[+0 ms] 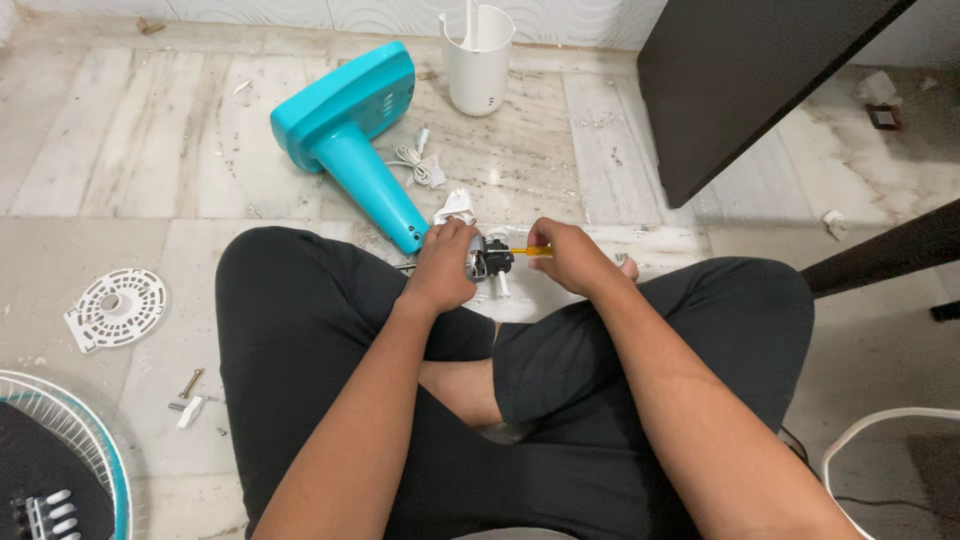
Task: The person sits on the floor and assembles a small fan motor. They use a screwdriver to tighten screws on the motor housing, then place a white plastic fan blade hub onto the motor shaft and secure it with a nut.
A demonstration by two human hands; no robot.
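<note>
Seated cross-legged on a marble floor (120, 180). The small motor part (487, 259) — dark with metal bits — sits between the two hands, just above the knees and at the end of the teal fan stand (350, 135). The left hand (443, 265) has its fingers curled and pressed together around the part's left side, gripping it. The right hand (572, 257) is closed around a screwdriver (531, 251) with a yellow-orange handle; its tip points left into the part.

Most of the part is hidden behind the left fingers, so its full shape is hard to make out, and the screwdriver's tip cannot be seen where it meets the part. Only a short length of the handle shows beyond the right fist.

The teal stand lies tipped over on the floor, base toward the wall, with a white cord (415, 163) coiled beside it. A white cup-shaped housing (478, 62) stands near the wall. Left of the knee — a round white grille disc (117, 307), loose screws (190, 383), and a wire fan guard (60, 450) cut off by the frame edge.
</note>
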